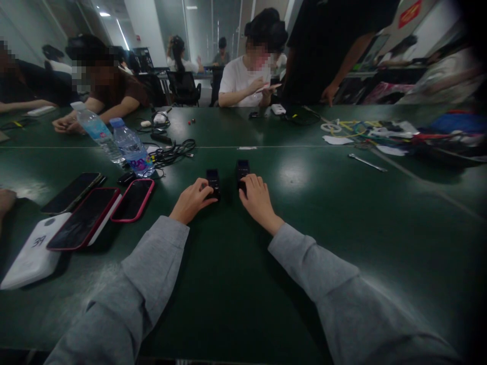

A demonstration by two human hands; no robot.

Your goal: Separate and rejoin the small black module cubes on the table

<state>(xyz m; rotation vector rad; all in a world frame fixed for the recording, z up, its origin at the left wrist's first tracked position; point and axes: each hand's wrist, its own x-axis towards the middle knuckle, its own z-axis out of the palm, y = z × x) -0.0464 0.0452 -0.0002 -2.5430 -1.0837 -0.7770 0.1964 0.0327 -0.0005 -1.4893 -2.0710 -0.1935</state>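
Two small black box-shaped devices lie side by side on the dark green table (pixel 243 284). My left hand (pixel 191 199) has its fingers curled round the left black device (pixel 213 181). My right hand (pixel 256 197) lies over the near end of the right black device (pixel 242 169), fingers bent down onto it. Both arms wear grey sleeves and reach forward from the near edge.
Three phones (pixel 134 200) and a white power bank (pixel 34 251) lie at the left, with two water bottles (pixel 131 148) and black cables (pixel 173 150) behind. Other people sit across the table; one stands. Cords and papers (pixel 361 129) clutter the far right, beside a metal tool (pixel 367 162).
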